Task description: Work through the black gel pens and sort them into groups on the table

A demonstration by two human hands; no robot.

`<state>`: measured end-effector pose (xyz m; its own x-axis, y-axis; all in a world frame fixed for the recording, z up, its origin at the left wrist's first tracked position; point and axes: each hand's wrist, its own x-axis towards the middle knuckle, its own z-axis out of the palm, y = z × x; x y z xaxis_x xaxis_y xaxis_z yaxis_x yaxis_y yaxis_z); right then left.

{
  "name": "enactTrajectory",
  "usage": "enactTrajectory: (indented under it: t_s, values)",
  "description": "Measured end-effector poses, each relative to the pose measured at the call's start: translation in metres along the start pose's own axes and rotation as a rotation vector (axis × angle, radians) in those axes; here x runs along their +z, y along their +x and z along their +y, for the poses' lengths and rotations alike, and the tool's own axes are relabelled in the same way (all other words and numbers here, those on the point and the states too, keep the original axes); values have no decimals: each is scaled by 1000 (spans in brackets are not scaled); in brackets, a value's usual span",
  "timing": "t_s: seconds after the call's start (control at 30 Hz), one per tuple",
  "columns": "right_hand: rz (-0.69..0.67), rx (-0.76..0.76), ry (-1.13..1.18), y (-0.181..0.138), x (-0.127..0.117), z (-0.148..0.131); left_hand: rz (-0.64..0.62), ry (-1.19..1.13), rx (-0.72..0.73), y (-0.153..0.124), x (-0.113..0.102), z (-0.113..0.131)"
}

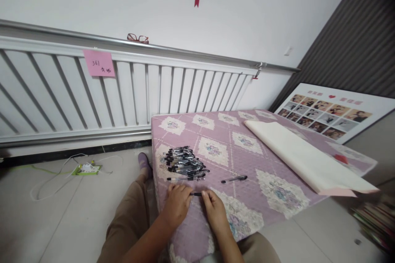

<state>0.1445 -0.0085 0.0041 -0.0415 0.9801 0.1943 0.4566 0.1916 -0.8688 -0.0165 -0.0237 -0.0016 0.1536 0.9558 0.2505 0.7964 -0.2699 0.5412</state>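
Note:
Between my two hands, a dark pen [196, 194] lies level just above the purple patterned cloth [193, 218]. My left hand [176, 203] is closed on its left end, and my right hand [213, 209] pinches its right end. Beyond the left hand is a heap of black and clear pens [183, 162], piled close together. One pen [182, 178] lies along the near edge of that heap. A separate pen [234, 179] rests on the cloth to the right, apart from the others. My fingers hide both ends of the held pen.
A large cream sheet [286, 148] lies folded across the right side of the cloth. Behind stands a white radiator [173, 88] with a pink note [99, 63]; glasses [138, 38] sit above it. A power strip [87, 169] with cables lies on the floor at left.

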Motion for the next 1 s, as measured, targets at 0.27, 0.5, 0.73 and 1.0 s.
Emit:
enactTrajectory:
  t_s: [0.27, 0.5, 0.73, 1.0]
  values:
    - [90, 45, 42, 2, -2, 6, 4, 5, -22, 0, 0, 0]
    - [-28, 48, 134, 2, -5, 3, -9, -25, -43, 1, -1, 1]
    - [26, 67, 129, 2, -2, 2, 25, -64, -91, 1, -7, 4]
    - [-2, 84, 86, 2, -2, 4, -18, -32, -96, 3, -8, 7]
